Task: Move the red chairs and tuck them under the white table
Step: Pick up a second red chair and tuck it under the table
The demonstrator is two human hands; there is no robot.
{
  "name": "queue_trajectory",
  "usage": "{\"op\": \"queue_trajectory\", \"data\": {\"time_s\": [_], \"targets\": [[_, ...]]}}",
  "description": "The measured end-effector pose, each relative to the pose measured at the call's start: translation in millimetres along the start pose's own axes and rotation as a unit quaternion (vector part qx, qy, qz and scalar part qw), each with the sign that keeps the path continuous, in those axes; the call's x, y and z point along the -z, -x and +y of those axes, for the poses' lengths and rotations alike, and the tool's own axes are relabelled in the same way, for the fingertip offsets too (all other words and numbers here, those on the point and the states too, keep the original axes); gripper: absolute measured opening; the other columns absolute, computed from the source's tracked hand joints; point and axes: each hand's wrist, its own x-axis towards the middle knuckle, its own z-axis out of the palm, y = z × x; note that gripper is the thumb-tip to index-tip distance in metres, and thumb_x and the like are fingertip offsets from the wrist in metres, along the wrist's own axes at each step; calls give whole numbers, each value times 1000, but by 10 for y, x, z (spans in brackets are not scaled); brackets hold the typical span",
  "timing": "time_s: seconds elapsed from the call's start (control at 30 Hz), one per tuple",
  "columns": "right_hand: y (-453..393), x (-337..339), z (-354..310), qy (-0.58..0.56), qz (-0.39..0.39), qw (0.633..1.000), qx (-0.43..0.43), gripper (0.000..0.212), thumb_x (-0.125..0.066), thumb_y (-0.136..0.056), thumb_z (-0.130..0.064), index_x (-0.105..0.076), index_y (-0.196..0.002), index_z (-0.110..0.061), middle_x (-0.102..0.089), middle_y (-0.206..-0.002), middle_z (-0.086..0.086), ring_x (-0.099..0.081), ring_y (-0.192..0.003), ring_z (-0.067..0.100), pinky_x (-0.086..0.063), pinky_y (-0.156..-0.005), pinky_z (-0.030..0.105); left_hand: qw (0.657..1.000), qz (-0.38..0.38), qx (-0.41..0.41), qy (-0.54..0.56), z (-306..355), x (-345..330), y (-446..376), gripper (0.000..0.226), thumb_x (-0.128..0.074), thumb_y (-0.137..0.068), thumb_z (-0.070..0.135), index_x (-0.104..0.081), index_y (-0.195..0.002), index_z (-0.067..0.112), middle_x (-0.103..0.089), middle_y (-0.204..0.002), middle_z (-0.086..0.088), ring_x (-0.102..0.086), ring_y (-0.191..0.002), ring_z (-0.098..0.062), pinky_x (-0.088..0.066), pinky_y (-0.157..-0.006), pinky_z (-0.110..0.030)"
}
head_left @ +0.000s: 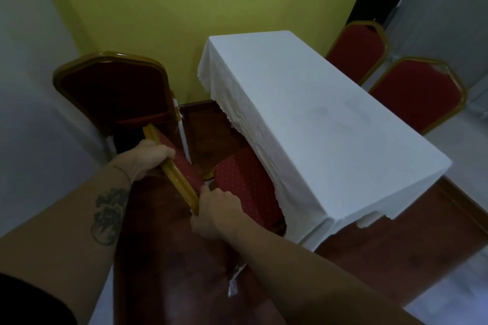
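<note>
Fingers (169, 152) around gilded chair back (171, 169)

Dim, soft indoor light; the white table (317, 119) is the brightest surface, with deep shadow beneath its cloth. Slight blur throughout, and wide-angle bending of lines away from the table toward the frame edges.

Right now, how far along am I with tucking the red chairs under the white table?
Done: two red chairs on the far side sit close against the white table; their seats are hidden. In hand: your left hand and right hand grip the backrest of the near chair, its seat partly under the cloth. Left: the chair by the yellow wall stands apart from the table.
</note>
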Motion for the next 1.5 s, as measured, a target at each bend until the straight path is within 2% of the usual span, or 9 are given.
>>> {"op": "queue_trajectory", "data": {"time_s": [0.07,0.17,0.27,0.4,0.77,0.97,1.07,1.23,1.5], "targets": [[-36,-29,-57,-29,2,1000,-10,62,-57,-97,-38,-36,-148,-10,-58,-136,17,-59,-123,39,-47,-96,47,1000,-1,0,-4,71,42,42,23,-63,-94,7,-56,-114,1,-68,-111,-20,-70,-98,-34,-59,-75,-42],[-126,-75,-50,-84,-30,995,-42,70,-60,-96,-39,-32,-153,-10,-53,-144,19,-54,-129,42,-45,-102,48,1000,10,-7,11,99,80,88,14,-64,-94,11,-60,-106,4,-70,-110,-21,-69,-101,-36,-59,-88,-49],[-179,-144,17,-148,-63,983,-91,71,-62,-93,-34,-33,-154,-11,-49,-148,19,-50,-134,43,-43,-106,49,996,82,-37,13,-3,-100,223,35,-67,-87,19,-58,-116,2,-68,-110,-18,-68,-96,-33,-59,-88,-47],[-215,-175,-10,-146,-60,983,-94,70,-62,-92,-37,-37,-151,-11,-50,-147,18,-50,-133,43,-43,-106,47,982,165,-81,29,-190,-419,459,48,-63,-87,13,-33,-125,16,-54,-103,-3,-56,-94,-26,-48,-80,-39],[-175,-272,-227,-87,-69,992,-59,78,-67,-90,-34,-32,-155,-7,-50,-148,18,-51,-134,41,-46,-105,46,986,103,-79,102,-329,-65,430,83,-72,-81,10,-31,-151,28,-60,-117,-2,-62,-107,-26,-55,-97,-51],[-300,-356,-411,-93,-57,994,-25,67,-65,-93,-36,-40,-145,-4,-55,-141,19,-55,-128,41,-47,-103,45,989,99,-83,78,-329,181,293,77,-72,-85,5,-33,-149,23,-61,-113,-1,-58,-89,-12,-52,-82,-38],[-395,-335,-458,-98,-49,994,-12,66,-62,-95,-38,-39,-145,-1,-54,-142,20,-54,-130,42,-45,-104,45,992,90,-78,48,-242,263,180,75,-70,-88,7,-30,-149,23,-58,-105,1,-60,-91,-19,-51,-70,-36],[-504,-316,-506,-94,-42,995,4,70,-61,-96,-39,-35,-147,1,-53,-142,20,-53,-130,41,-45,-103,46,995,65,-65,34,-165,374,-21,75,-73,-85,5,-35,-147,22,-61,-120,-8,-63,-111,-30,-56,-91,-53],[-594,-271,-396,-83,-29,996,4,68,-57,-98,-41,-34,-146,1,-54,-140,20,-54,-128,42,-46,-101,46,996,43,-70,25,-33,288,-145,85,-69,-89,3,-18,-155,23,-54,-110,0,-59,-101,-22,-52,-77,-39]]}}
